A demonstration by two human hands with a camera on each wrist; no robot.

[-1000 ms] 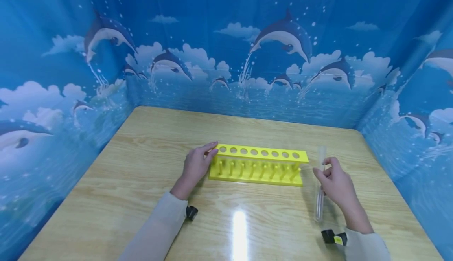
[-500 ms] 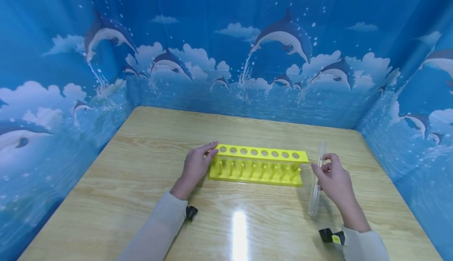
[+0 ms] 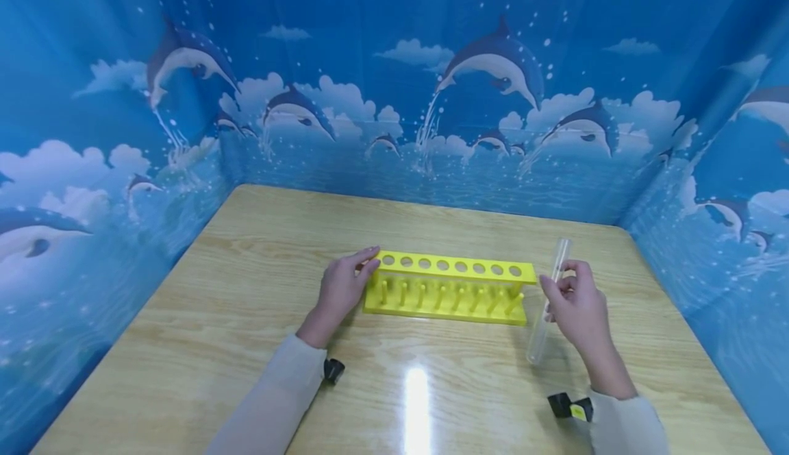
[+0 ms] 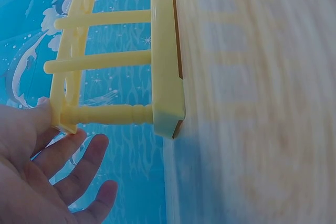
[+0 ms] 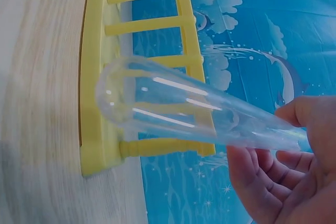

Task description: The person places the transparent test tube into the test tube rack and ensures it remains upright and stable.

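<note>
A yellow test tube rack [image 3: 450, 289] stands upright on the table, with a row of round holes along its top and pegs on its base. My left hand [image 3: 343, 284] pinches the left end of the rack's top bar between thumb and index finger; the other fingers [image 4: 86, 169] spread loosely below it. To the right of the rack, my right hand [image 3: 579, 304] pinches a clear glass test tube [image 3: 538, 338] around its middle. The tube tilts, its rounded end [image 5: 118, 93] towards me and lower left, apart from the rack.
The wood-grain table [image 3: 271, 236] reflects a bright strip of light near its front. Blue curtains [image 3: 370, 44] with printed dolphins enclose the back and sides. A small black device sits at each wrist.
My right hand has moved slightly left and away from me with the test tube, whose rounded end has swung left as the tilt grew. My left hand and the rack stay put.
</note>
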